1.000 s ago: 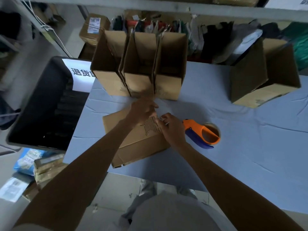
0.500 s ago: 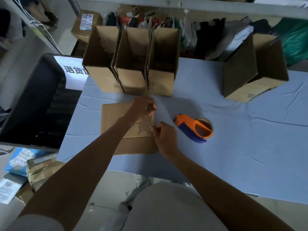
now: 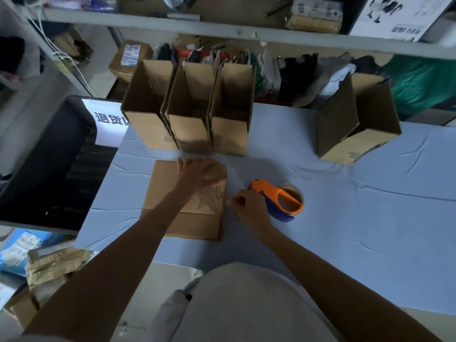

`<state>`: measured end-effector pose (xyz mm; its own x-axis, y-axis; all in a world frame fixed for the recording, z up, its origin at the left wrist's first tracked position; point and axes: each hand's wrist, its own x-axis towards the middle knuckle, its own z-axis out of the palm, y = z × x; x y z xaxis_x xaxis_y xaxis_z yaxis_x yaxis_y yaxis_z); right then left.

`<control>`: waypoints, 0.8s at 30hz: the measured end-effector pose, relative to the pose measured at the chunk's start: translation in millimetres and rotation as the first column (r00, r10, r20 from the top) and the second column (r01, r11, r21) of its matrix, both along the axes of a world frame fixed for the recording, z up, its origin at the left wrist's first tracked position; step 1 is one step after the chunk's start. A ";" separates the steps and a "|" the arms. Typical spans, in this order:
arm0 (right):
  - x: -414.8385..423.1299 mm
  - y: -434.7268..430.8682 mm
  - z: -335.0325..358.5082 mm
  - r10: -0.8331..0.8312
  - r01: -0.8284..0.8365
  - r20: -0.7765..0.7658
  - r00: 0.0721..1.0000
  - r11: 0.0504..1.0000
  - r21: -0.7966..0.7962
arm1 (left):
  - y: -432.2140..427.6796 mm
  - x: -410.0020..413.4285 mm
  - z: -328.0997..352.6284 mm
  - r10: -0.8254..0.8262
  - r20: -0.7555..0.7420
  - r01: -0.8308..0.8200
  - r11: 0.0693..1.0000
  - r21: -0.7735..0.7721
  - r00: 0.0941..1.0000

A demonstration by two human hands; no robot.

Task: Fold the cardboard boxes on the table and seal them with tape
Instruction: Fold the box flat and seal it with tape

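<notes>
A flat cardboard box (image 3: 170, 193) lies on the blue-covered table (image 3: 345, 230) in front of me. My left hand (image 3: 199, 177) rests on its far right corner, fingers curled over the edge there. At the middle of the box's right edge, my right hand (image 3: 249, 208) has curled fingers with the fingertips pinching the cardboard. An orange and blue tape dispenser (image 3: 278, 199) with a brown roll lies on the table just right of my right hand, not held.
Three folded open boxes (image 3: 187, 129) stand in a row behind the flat box, and a fourth open box (image 3: 355, 124) stands at the back right. A black bin (image 3: 49, 164) sits left of the table. Shelves with bags run behind.
The flat box has turned from skewed to square with the table edge. My right hand slid from on top of the box to its right edge. My left hand stays at the far corner.
</notes>
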<state>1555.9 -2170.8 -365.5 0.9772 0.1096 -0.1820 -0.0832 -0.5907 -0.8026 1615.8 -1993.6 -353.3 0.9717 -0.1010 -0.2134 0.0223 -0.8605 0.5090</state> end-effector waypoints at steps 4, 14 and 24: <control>0.9 -47.5 -0.4 -0.067 0.132 0.147 0.987 0.858 -0.496 | 3.0 1.9 1.2 -0.033 0.001 0.033 0.999 -0.033 0.999; 10.2 -82.4 -24.3 0.035 -0.011 0.034 0.999 0.839 -0.544 | -25.3 -1.1 21.3 -0.054 0.093 0.086 0.919 -0.384 0.994; 22.1 -99.5 39.6 0.266 -0.208 0.321 0.909 0.957 -0.202 | -39.4 -7.6 71.6 -0.173 -0.021 0.133 0.823 -0.553 0.985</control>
